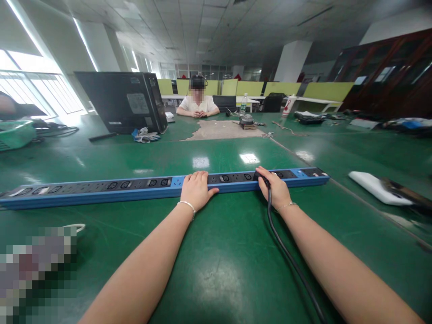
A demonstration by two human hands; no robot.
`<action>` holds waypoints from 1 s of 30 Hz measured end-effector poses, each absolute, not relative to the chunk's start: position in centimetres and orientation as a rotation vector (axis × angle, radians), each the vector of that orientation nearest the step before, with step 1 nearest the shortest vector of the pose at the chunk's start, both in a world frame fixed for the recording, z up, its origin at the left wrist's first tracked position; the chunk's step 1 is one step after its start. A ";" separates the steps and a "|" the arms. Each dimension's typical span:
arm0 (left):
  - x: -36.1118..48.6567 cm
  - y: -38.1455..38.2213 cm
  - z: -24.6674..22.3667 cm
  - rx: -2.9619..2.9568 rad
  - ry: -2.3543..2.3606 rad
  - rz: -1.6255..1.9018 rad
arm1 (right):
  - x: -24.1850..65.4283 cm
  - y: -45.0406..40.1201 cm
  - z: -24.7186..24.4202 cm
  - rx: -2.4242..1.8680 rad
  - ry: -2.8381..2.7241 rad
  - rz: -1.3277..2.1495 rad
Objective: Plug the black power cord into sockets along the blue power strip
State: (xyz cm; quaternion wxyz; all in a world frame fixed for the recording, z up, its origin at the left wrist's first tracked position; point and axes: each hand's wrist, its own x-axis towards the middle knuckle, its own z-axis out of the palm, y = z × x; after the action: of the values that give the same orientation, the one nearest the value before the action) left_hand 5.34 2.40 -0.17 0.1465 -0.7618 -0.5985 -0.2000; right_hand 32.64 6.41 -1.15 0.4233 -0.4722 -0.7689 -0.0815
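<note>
A long blue power strip (pixel 158 194) with a row of black sockets lies across the table in front of me. My left hand (pixel 196 188) grips it near the middle, fingers over the top and thumb along the near side. Closed around a black power plug (pixel 258 173), my right hand (pixel 276 189) is at the strip's right part. The plug sits against the socket face; how deep it is in cannot be told. Its black cable (pixel 278 236) drops from my right hand and runs toward me over the green table (pixel 216 261).
A black computer case (pixel 118 103) stands back left, with gloves (pixel 146 135) beside it. A green basket (pixel 15 134) is at far left, a white object (pixel 378 188) at right. Across the table a person (pixel 198 104) sits near a bottle (pixel 243 103). A blurred item lies front left.
</note>
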 end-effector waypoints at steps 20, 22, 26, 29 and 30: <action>5.2 2.4 0.0 -2.193 -1.749 -0.553 | 41.8 9.2 -1.2 -1.318 -1.297 -0.020; 5.2 2.4 0.0 -2.195 -1.753 -0.545 | 42.8 9.4 -1.5 -1.325 -1.328 0.000; 5.2 2.4 0.0 -2.197 -1.750 -0.544 | 42.9 9.3 -1.2 -1.390 -1.400 0.007; 5.2 2.4 0.1 -2.204 -1.759 -0.535 | 42.8 9.1 -0.8 -1.431 -1.419 -0.018; 5.3 2.4 0.1 -2.205 -1.761 -0.534 | 42.8 9.1 -0.8 -1.434 -1.424 -0.030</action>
State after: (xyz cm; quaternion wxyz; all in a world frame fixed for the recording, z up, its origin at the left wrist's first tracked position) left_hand 5.25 2.38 0.09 0.1345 -0.7608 -0.6076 -0.1844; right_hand 42.78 9.14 -0.78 0.5314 -0.6009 -0.5969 -0.0126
